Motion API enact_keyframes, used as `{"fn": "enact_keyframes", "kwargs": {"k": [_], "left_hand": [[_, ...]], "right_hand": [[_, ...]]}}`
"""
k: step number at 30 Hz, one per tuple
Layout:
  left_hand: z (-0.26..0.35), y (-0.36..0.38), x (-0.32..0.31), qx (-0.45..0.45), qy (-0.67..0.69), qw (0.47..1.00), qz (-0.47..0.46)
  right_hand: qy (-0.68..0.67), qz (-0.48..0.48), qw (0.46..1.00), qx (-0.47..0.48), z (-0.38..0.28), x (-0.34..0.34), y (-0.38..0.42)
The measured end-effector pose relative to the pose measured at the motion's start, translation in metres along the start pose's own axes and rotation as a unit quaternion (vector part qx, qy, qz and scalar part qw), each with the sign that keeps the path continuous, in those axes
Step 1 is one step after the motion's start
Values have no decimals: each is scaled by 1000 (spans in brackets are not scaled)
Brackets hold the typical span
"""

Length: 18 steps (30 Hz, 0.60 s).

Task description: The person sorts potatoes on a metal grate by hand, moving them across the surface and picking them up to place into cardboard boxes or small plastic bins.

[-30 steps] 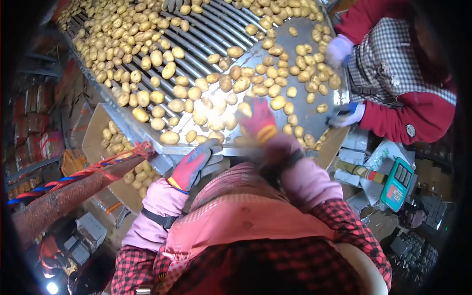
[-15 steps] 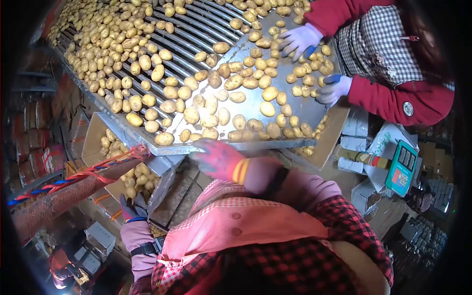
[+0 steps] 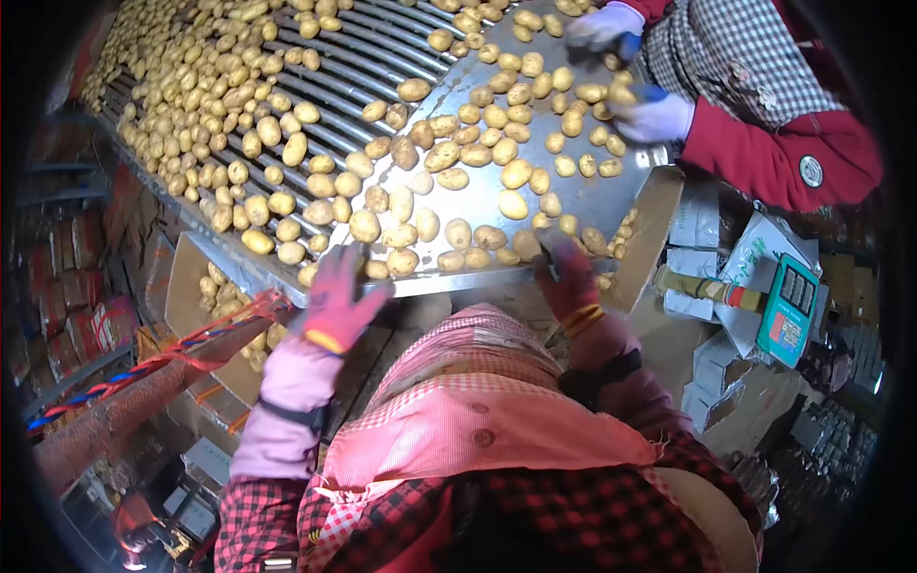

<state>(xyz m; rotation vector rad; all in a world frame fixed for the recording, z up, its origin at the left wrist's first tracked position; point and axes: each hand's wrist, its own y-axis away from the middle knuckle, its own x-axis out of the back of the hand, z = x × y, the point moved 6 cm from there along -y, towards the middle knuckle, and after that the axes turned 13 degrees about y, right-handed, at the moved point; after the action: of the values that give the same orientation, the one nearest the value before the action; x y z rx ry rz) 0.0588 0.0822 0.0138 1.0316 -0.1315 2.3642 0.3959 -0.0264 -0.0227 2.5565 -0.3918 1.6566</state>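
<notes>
My left hand [image 3: 342, 291], in a red and grey glove, reaches over the front edge of the metal sorting table [image 3: 458, 284]. Its thumb is spread from the fingers, and it holds nothing I can see; a potato [image 3: 377, 269] lies beside the thumb. Farther right, my right hand [image 3: 570, 272], gloved alike, is at the same edge. Its fingers stretch onto the table against the potatoes [image 3: 526, 244] there, apparently without a grip. Many loose potatoes [image 3: 401, 262] are spread across the plate between my hands.
Metal rollers [image 3: 344, 86] carry more potatoes at left. A co-worker's gloved hands [image 3: 659, 116] handle potatoes at the right. Cardboard boxes with potatoes [image 3: 199, 272] stand under the table edge. A rope-wrapped pole [image 3: 162, 361] slants in from the left; a green scale display [image 3: 791, 310] is at right.
My left hand has risen from the box at lower left to the table edge. My right hand has moved right along that edge. The co-worker's hands have shifted among the potatoes.
</notes>
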Motion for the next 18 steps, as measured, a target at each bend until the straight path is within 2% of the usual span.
{"fn": "enact_keyframes", "kwargs": {"k": [1,2,3,5,7,8,9,10,11,12,13,15,17,18], "left_hand": [[-4,-16,-29,29,-20,998,-52],[7,-22,-54,63,-208,976,-35],[15,-39,-67,88,-165,982,-35],[47,-78,-84,33,-7,989,-142],[71,-99,-73,-82,220,966,-111],[74,-109,-57,-138,182,971,-73],[47,-118,-44,-210,118,967,78],[22,-127,-15,-159,48,973,158],[-2,-134,13,-97,-16,969,227],[-55,-131,22,-16,-114,967,227],[-108,-128,30,63,-213,952,211],[-73,-109,20,136,-235,933,236],[-40,-109,-9,163,-116,971,132],[-16,-102,-19,158,-149,965,144]], "right_hand": [[-19,-17,1000,-2,0,-3,6],[-2,-43,998,-46,-1,0,11],[2,-37,998,-42,0,4,14],[10,-26,999,-34,5,7,18],[80,-15,997,2,3,7,21],[114,-10,993,22,2,6,18],[104,-64,992,25,-15,8,1],[91,-118,988,26,-38,7,-15],[88,-85,988,99,-58,4,-19],[85,-51,980,171,-79,0,-23],[127,-79,969,197,-99,-10,-29],[208,-159,928,264,-118,-59,-43],[185,-228,915,278,-114,-69,-86],[160,-231,925,257,-95,-86,-115]]}}
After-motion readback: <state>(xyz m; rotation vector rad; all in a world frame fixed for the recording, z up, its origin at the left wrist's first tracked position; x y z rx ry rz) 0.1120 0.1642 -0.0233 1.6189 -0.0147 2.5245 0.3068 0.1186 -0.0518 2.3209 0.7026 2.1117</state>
